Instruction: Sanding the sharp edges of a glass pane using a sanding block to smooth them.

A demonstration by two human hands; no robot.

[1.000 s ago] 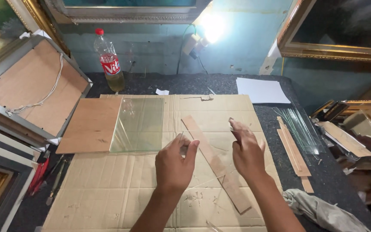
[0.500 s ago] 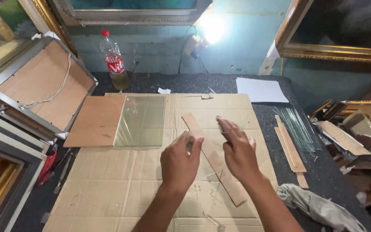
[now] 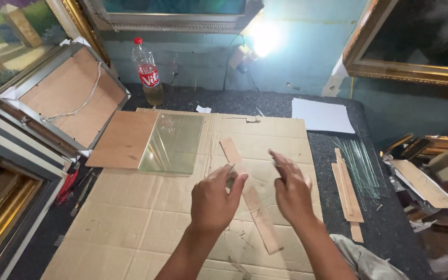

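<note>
Left hand at frame centre, pinching what looks like a small clear glass strip over the long thin wooden strip. Right hand open, fingers spread, empty, just right of it. Likely risk: sharp glass edge cutting fingertips or slipping onto the flattened brown cardboard sheet.

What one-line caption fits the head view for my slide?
Two bare hands, left hand and right hand, hover above a long wooden strip on flattened cardboard, beside a glass pane.

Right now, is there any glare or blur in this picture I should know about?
Head view: the lamp on the back wall blows out into white glare; the glass pane carries a pale sheen; the right hand is motion-blurred at the fingertips, the left hand sharper.
</note>
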